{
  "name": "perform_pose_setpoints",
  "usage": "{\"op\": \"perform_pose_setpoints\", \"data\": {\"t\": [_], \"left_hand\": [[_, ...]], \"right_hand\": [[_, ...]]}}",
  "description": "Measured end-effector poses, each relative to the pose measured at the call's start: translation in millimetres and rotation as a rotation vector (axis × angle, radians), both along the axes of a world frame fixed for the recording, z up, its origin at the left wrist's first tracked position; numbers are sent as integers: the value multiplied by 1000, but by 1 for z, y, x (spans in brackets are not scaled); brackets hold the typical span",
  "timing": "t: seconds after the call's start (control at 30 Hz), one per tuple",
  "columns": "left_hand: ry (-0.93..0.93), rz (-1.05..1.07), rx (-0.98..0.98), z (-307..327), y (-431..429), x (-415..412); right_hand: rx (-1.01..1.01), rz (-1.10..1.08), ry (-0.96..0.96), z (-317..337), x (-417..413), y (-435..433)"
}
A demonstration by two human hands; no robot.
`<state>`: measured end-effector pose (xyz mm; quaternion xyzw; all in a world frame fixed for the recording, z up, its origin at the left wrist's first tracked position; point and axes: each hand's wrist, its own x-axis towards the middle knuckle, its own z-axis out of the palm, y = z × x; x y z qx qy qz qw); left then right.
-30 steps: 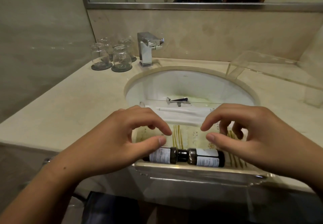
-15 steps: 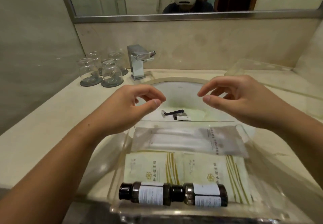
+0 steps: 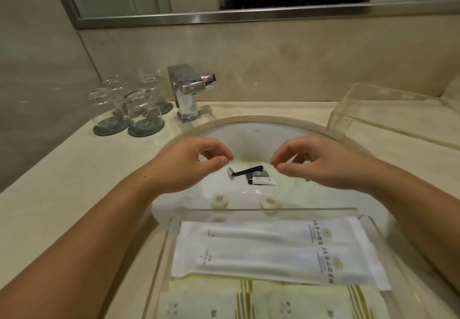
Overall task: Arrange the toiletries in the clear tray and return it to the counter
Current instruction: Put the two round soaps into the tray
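The clear tray point(image 3: 271, 211) sits at the sink's near edge with white sachets point(image 3: 273, 251) and yellow-striped packets point(image 3: 224, 301) lying flat inside. Down in the basin lie a blue razor point(image 3: 245, 171), a small white tube point(image 3: 261, 181) and two round wrapped soaps, one on the left point(image 3: 220, 200) and one on the right point(image 3: 269, 203). My left hand point(image 3: 191, 164) and my right hand point(image 3: 321, 163) hover over the basin, apart from everything, fingers loosely curled with thumb and forefinger close together and nothing between them.
A chrome tap point(image 3: 186, 92) stands behind the basin point(image 3: 249, 129). Several upturned glasses point(image 3: 129, 104) on dark coasters stand at the back left. A second clear acrylic tray point(image 3: 388, 114) rests on the counter at the right. A mirror runs along the wall above.
Both hands rose off the tray and moved forward over the basin. The view tipped forward, so the two dark bottles at the tray's near end dropped out of sight and the soaps appeared.
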<state>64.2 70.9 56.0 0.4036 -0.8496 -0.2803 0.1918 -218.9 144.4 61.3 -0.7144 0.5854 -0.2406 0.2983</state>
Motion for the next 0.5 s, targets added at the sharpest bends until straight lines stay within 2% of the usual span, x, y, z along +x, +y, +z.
{"op": "perform_pose_setpoints", "data": {"t": [0.17,0.5], "left_hand": [[-160,-74,49,-16,-21,-4],[-471,-115,174,-48,-44,-12]], "right_hand": [[234,159,186,-28,6,-30],[415,254,440,-68,11,-56]]}}
